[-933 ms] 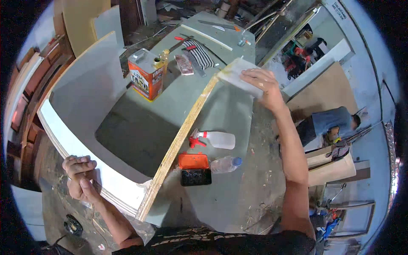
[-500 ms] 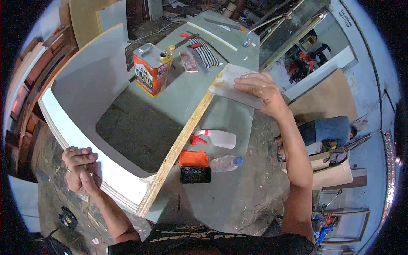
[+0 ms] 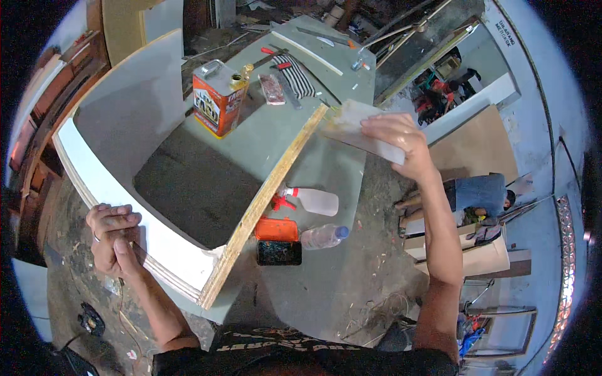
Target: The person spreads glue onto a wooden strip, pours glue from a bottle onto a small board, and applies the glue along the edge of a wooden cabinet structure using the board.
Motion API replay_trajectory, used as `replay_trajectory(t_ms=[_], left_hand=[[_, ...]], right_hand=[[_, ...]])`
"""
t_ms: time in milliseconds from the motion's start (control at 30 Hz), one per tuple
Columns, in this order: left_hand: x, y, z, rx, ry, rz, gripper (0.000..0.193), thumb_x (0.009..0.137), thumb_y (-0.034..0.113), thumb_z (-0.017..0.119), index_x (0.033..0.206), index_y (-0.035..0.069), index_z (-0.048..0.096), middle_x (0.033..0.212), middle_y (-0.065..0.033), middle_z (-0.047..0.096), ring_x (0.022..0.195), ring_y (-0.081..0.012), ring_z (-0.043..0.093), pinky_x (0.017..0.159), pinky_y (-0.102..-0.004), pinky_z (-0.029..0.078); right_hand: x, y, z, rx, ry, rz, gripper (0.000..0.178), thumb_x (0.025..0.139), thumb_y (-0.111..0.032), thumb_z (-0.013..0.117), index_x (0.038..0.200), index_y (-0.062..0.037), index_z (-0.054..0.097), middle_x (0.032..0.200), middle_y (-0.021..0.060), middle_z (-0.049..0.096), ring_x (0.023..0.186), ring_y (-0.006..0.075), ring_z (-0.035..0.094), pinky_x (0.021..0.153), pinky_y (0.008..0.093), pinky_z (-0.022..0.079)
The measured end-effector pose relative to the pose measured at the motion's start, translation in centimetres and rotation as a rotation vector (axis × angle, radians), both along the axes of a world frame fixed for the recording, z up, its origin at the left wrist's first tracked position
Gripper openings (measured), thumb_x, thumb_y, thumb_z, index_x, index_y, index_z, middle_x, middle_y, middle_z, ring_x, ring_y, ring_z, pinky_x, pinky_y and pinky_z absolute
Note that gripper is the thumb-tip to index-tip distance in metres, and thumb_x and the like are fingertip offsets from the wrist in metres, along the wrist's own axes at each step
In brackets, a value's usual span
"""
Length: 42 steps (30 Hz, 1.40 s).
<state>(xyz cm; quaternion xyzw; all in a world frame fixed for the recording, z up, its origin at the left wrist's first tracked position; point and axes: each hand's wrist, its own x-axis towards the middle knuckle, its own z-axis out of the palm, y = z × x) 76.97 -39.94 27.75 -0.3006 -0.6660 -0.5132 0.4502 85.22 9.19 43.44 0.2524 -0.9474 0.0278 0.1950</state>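
Observation:
My left hand (image 3: 115, 241) is closed around the outer edge of a curved white panel (image 3: 141, 232), which stands on the green-grey table at left. The panel's straight raw edge (image 3: 269, 194) slants up toward the right, with a yellowish coating along it. My right hand (image 3: 401, 141) grips a flat whitish translucent spreader plate (image 3: 360, 128) between thumb and fingers. Yellow smears show on the plate's left end, which sits just right of the raw edge's far tip. My right thumb is mostly hidden behind the plate.
On the table (image 3: 307, 282) stand an orange-red glue can (image 3: 216, 103), a spray bottle (image 3: 318, 200), a clear bottle (image 3: 324, 237) and an orange-and-black case (image 3: 277, 230). Farther back lie a striped cloth (image 3: 299, 83) and hand tools. A person in blue (image 3: 480, 193) bends over at right.
The spreader plate has moved right, off the far end of the raw edge, with my right hand. My left hand keeps its hold on the panel. The whole view has shifted slightly.

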Motion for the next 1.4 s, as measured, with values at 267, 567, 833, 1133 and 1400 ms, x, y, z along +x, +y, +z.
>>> replay_trajectory(t_ms=[267, 567, 833, 1133, 1400], left_hand=[[-0.3, 0.8, 0.1, -0.005, 0.03, -0.02, 0.042, 0.098, 0.029, 0.056, 0.066, 0.002, 0.063, 0.074, -0.0108, 0.071, 0.08, -0.0267, 0.068, 0.091, -0.046, 0.044], [-0.1, 0.6, 0.3, 0.059, 0.049, -0.019, 0.041, 0.095, 0.028, 0.057, 0.064, 0.002, 0.062, 0.071, -0.0115, 0.07, 0.077, -0.0274, 0.067, 0.089, -0.0477, 0.044], [-0.4, 0.8, -0.1, 0.062, 0.061, -0.029, 0.046, 0.097, 0.031, 0.056, 0.061, 0.003, 0.06, 0.071, -0.0103, 0.07, 0.077, -0.0262, 0.067, 0.088, -0.0469, 0.045], [-0.1, 0.8, 0.5, 0.07, 0.085, -0.043, 0.036, 0.095, 0.023, 0.057, 0.065, 0.003, 0.062, 0.073, -0.0106, 0.071, 0.074, -0.0261, 0.067, 0.085, -0.0449, 0.045], [-0.4, 0.0, 0.5, 0.046, 0.109, -0.084, 0.019, 0.085, 0.013, 0.06, 0.07, 0.003, 0.065, 0.073, -0.009, 0.072, 0.073, -0.0268, 0.071, 0.081, -0.045, 0.048]], right_hand=[[-1.4, -0.6, -0.7, 0.054, -0.108, 0.002, 0.054, 0.064, 0.006, 0.073, 0.115, -0.014, 0.075, 0.121, 0.0039, 0.073, 0.117, 0.0249, 0.065, 0.101, 0.0402, 0.044], [0.3, 1.3, 1.8, -0.045, -0.081, -0.044, 0.054, 0.065, 0.01, 0.069, 0.114, -0.0114, 0.075, 0.12, 0.0049, 0.074, 0.115, 0.027, 0.067, 0.101, 0.0418, 0.045], [-2.9, 0.4, -0.5, 0.017, -0.108, 0.031, 0.059, 0.06, 0.013, 0.056, 0.112, -0.0076, 0.076, 0.118, 0.0093, 0.075, 0.116, 0.0293, 0.067, 0.104, 0.0434, 0.045], [3.1, 0.1, 3.3, -0.174, -0.011, -0.261, 0.04, 0.081, 0.007, 0.054, 0.116, -0.001, 0.071, 0.113, 0.0189, 0.073, 0.103, 0.0299, 0.072, 0.088, 0.0401, 0.056], [-2.7, -4.4, 2.0, 0.031, -0.116, -0.289, 0.037, 0.082, -0.005, 0.055, 0.114, -0.005, 0.073, 0.11, 0.0182, 0.072, 0.102, 0.0383, 0.069, 0.089, 0.0419, 0.055]])
